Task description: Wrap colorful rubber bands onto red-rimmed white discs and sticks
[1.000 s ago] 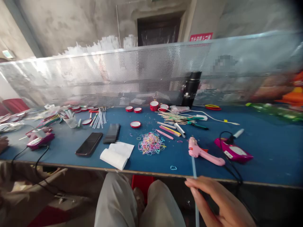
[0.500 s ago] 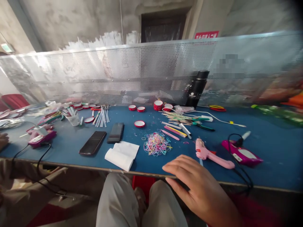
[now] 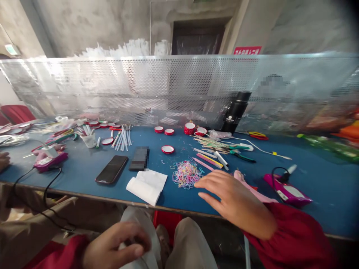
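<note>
Right hand [image 3: 235, 201] spread, empty, fingertips just beside rubber-band pile [image 3: 186, 174] near desk's [image 3: 84, 175] front edge; left hand [image 3: 117, 246] loosely curled on lap; reach stage, apparently; next needs fine pinch.

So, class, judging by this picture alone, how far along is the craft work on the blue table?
Done: several red-rimmed lids lie finished-looking on the blue table. In hand: the right hand reaches, open, toward the pile of coloured rubber bands, covering part of the pink glue gun; the left hand rests on the lap. Left: the sticks and bands lie loose, unused.
</note>
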Available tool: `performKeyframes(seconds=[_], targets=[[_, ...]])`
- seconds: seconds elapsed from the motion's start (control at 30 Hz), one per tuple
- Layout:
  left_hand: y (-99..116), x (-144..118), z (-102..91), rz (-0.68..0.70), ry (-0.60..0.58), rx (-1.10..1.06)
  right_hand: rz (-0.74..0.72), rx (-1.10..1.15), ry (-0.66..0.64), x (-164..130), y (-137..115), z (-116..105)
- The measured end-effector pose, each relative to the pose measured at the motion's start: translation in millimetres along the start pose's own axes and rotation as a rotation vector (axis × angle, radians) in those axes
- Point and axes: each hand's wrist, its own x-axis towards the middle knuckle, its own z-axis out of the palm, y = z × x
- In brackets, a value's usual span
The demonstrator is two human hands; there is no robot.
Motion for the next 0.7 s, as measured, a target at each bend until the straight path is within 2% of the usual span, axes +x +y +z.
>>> performKeyframes(seconds=[0.1, 0.2, 0.3, 0.37, 0.43, 0.5, 0.6, 0.7], targets=[[28.7, 68.1, -12.1, 0.157, -0.060, 0.094, -0.005, 0.003, -0.113, 28.5, 21.3, 4.4], [56.1, 140.5, -20.8, 0.309, -0.154, 0.362, 0.071, -0.050, -0.230, 59.2, 47.4, 7.1], [54.6, 203.1, -43.7, 0.217, -0.138, 0.642, 0.182, -0.157, -0.303, 78.7, 72.2, 6.7], [34.3, 237.8, -67.3, 0.128, -0.068, 0.763, 0.229, -0.185, -0.329, 83.4, 84.7, 6.6], [3.7, 265.7, -90.0, 0.031, 0.121, 0.829, 0.244, -0.177, -0.344, 83.9, 92.8, 8.7], [-29.7, 285.5, -104.5, -0.163, 0.275, 0.878, 0.243, -0.152, -0.358, 84.0, 96.9, 13.6], [-72.0, 300.5, -105.3, -0.320, 0.234, 0.855, 0.239, -0.106, -0.380, 88.7, 99.9, 24.8], [-97.3, 304.0, -93.6, -0.438, 0.210, 0.859, 0.249, -0.072, -0.406, 100.0, 106.3, 36.7]])
